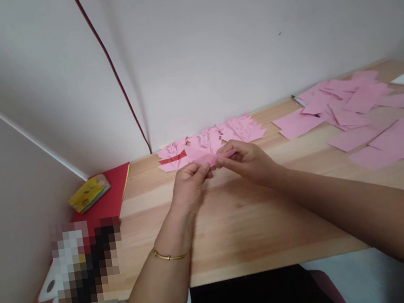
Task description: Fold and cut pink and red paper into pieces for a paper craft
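Both hands pinch one folded piece of pink paper (208, 158) above the middle of the wooden table. My left hand (190, 175), with a gold bracelet on its wrist, has thumb and fingers closed on the paper's near left edge. Its right side is pinched by my right hand (244, 158), whose fingers partly cover it. Just beyond the hands, along the wall, lie several folded pink paper pieces (242, 128) in a row. A red strip (173, 158) rests among them at the left.
Loose pink paper sheets (352, 95) spread over the table's right side, with a pen (297, 101) beside them. At the left, a yellow packet (88, 192) sits on a red folder (116, 183). A dark cable (110, 59) hangs down the wall. The table's near edge (249, 274) shows below.
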A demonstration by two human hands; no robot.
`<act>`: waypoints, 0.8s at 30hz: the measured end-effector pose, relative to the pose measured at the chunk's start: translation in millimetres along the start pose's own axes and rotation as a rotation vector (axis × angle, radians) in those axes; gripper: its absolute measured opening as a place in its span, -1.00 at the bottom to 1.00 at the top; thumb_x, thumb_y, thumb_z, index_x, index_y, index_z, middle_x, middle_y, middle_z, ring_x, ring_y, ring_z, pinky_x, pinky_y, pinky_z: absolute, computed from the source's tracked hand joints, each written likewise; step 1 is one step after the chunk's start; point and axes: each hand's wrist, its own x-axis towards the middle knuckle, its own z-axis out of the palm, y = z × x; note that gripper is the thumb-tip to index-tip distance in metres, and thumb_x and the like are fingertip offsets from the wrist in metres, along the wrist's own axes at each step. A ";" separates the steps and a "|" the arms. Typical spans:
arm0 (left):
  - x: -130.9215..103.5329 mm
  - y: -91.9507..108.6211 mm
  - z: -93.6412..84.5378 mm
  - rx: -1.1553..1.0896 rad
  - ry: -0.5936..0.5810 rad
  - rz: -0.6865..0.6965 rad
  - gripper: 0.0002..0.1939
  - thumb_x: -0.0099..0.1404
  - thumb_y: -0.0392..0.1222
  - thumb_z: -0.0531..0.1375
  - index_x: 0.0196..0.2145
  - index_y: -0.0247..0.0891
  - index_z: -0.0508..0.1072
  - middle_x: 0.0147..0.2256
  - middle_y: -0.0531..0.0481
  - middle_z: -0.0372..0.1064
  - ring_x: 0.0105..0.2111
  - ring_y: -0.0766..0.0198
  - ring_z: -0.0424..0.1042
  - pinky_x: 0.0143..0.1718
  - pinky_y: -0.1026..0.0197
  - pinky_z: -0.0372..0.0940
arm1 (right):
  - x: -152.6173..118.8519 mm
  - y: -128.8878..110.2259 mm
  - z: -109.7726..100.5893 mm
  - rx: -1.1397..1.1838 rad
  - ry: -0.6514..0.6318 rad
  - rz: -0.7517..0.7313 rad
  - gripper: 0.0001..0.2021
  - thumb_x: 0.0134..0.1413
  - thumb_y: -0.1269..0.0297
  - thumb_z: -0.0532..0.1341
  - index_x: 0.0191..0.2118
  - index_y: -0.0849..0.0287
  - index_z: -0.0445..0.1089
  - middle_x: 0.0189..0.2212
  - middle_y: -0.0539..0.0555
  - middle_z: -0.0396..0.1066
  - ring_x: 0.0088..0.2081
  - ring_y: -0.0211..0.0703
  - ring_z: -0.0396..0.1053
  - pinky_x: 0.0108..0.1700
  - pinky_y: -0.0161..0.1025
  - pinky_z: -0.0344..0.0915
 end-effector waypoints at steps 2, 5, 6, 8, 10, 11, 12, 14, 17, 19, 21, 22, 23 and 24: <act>-0.8 1.1 1.6 -0.016 -0.021 -0.008 -0.78 0.03 -0.09 0.33 -0.53 -0.31 0.49 -0.52 0.01 0.38 -0.44 0.36 0.33 -0.30 0.26 0.24 | 0.0 0.7 -0.2 0.012 0.015 0.026 -0.84 0.07 0.16 0.24 -0.33 0.14 0.35 -0.35 0.08 0.46 -0.26 -0.13 0.44 -0.22 -0.17 0.37; -1.3 1.6 4.1 0.038 -0.004 -0.010 -0.81 -0.02 -0.12 0.36 -0.52 -0.30 0.50 -0.53 0.03 0.37 -0.46 0.36 0.32 -0.33 0.27 0.22 | 0.4 0.3 -0.4 -0.015 0.027 0.039 -0.83 0.07 0.15 0.24 -0.35 0.14 0.35 -0.35 0.07 0.46 -0.27 -0.13 0.44 -0.22 -0.18 0.37; -1.0 1.0 4.4 0.076 0.022 -0.003 -0.80 -0.04 -0.13 0.37 -0.54 -0.30 0.49 -0.54 0.03 0.37 -0.47 0.37 0.31 -0.35 0.28 0.21 | 0.5 -0.2 -0.2 -0.024 0.028 0.038 -0.83 0.06 0.14 0.24 -0.35 0.14 0.35 -0.36 0.07 0.46 -0.27 -0.14 0.44 -0.22 -0.18 0.37; -0.2 -0.8 4.3 0.137 0.078 0.004 -0.78 -0.07 -0.13 0.38 -0.58 -0.30 0.47 -0.57 0.04 0.35 -0.51 0.38 0.29 -0.40 0.29 0.19 | 0.4 -1.3 0.4 -0.023 0.028 0.032 -0.82 0.06 0.14 0.24 -0.36 0.14 0.35 -0.38 0.06 0.45 -0.28 -0.14 0.44 -0.23 -0.18 0.37; 0.7 -2.6 3.9 0.154 0.113 -0.005 -0.76 -0.07 -0.12 0.39 -0.61 -0.31 0.45 -0.59 0.04 0.34 -0.53 0.38 0.28 -0.42 0.29 0.17 | 0.1 -1.7 0.8 -0.013 0.024 0.028 -0.82 0.06 0.13 0.25 -0.36 0.14 0.35 -0.39 0.06 0.45 -0.28 -0.14 0.44 -0.24 -0.18 0.37; 1.0 -3.3 3.7 0.147 0.116 -0.015 -0.76 -0.07 -0.12 0.39 -0.61 -0.31 0.44 -0.60 0.04 0.34 -0.53 0.38 0.28 -0.42 0.29 0.17 | -0.1 -1.5 0.9 -0.013 0.022 0.028 -0.81 0.05 0.13 0.25 -0.36 0.14 0.35 -0.38 0.06 0.45 -0.28 -0.14 0.44 -0.24 -0.18 0.37; 1.1 -3.7 3.7 0.132 0.114 -0.024 -0.76 -0.07 -0.13 0.39 -0.60 -0.32 0.44 -0.59 0.03 0.35 -0.53 0.38 0.29 -0.42 0.29 0.17 | -0.2 -1.2 0.8 -0.016 0.020 0.031 -0.81 0.05 0.13 0.25 -0.36 0.15 0.35 -0.38 0.07 0.45 -0.28 -0.14 0.44 -0.23 -0.17 0.37; 1.3 -3.9 4.0 0.099 0.106 -0.039 -0.78 -0.08 -0.14 0.39 -0.59 -0.32 0.45 -0.58 0.02 0.38 -0.52 0.38 0.30 -0.41 0.28 0.17 | -0.4 -0.2 0.6 -0.025 0.015 0.042 -0.79 0.04 0.11 0.25 -0.37 0.15 0.35 -0.37 0.08 0.46 -0.27 -0.13 0.44 -0.22 -0.15 0.38; 1.3 -3.2 5.0 0.061 0.104 -0.050 -0.79 -0.10 -0.17 0.39 -0.57 -0.33 0.47 -0.55 0.00 0.40 -0.51 0.37 0.32 -0.40 0.27 0.18 | -0.7 0.3 0.9 -0.001 0.015 0.070 -0.78 0.03 0.11 0.26 -0.37 0.14 0.31 -0.37 0.07 0.47 -0.27 -0.12 0.44 -0.20 -0.13 0.38; 1.1 -2.5 5.6 0.052 0.109 -0.056 -0.79 -0.11 -0.18 0.39 -0.57 -0.33 0.46 -0.55 0.00 0.40 -0.51 0.36 0.32 -0.40 0.27 0.18 | -0.8 -0.4 1.6 0.051 0.021 0.096 -0.78 0.02 0.13 0.27 -0.37 0.13 0.26 -0.39 0.05 0.47 -0.28 -0.13 0.45 -0.21 -0.14 0.38; 1.0 -1.9 6.1 0.049 0.114 -0.064 -0.79 -0.12 -0.19 0.39 -0.59 -0.33 0.45 -0.57 0.01 0.38 -0.52 0.37 0.31 -0.41 0.28 0.17 | -0.8 -1.7 2.4 0.098 0.021 0.113 -0.79 0.01 0.17 0.27 -0.36 0.12 0.24 -0.41 0.03 0.46 -0.29 -0.15 0.46 -0.22 -0.15 0.38; 0.9 -1.7 6.3 0.049 0.115 -0.070 -0.79 -0.13 -0.19 0.39 -0.59 -0.33 0.44 -0.58 0.02 0.37 -0.53 0.38 0.30 -0.42 0.29 0.16 | -0.6 -2.4 2.7 0.107 0.018 0.122 -0.80 0.01 0.19 0.27 -0.33 0.12 0.24 -0.41 0.02 0.46 -0.30 -0.15 0.46 -0.22 -0.17 0.38; 0.8 -1.5 6.3 0.053 0.117 -0.076 -0.79 -0.13 -0.19 0.38 -0.60 -0.33 0.44 -0.59 0.03 0.36 -0.54 0.38 0.29 -0.44 0.29 0.15 | -0.4 -3.0 2.8 0.099 0.016 0.131 -0.80 0.00 0.21 0.27 -0.30 0.12 0.25 -0.42 0.01 0.46 -0.31 -0.16 0.46 -0.23 -0.18 0.38; 0.8 -1.5 6.3 0.060 0.118 -0.081 -0.79 -0.12 -0.20 0.38 -0.60 -0.33 0.43 -0.60 0.03 0.35 -0.55 0.39 0.28 -0.45 0.30 0.14 | 0.0 -3.7 2.8 0.075 0.009 0.141 -0.80 0.00 0.23 0.27 -0.27 0.12 0.27 -0.43 0.01 0.46 -0.32 -0.17 0.46 -0.24 -0.18 0.38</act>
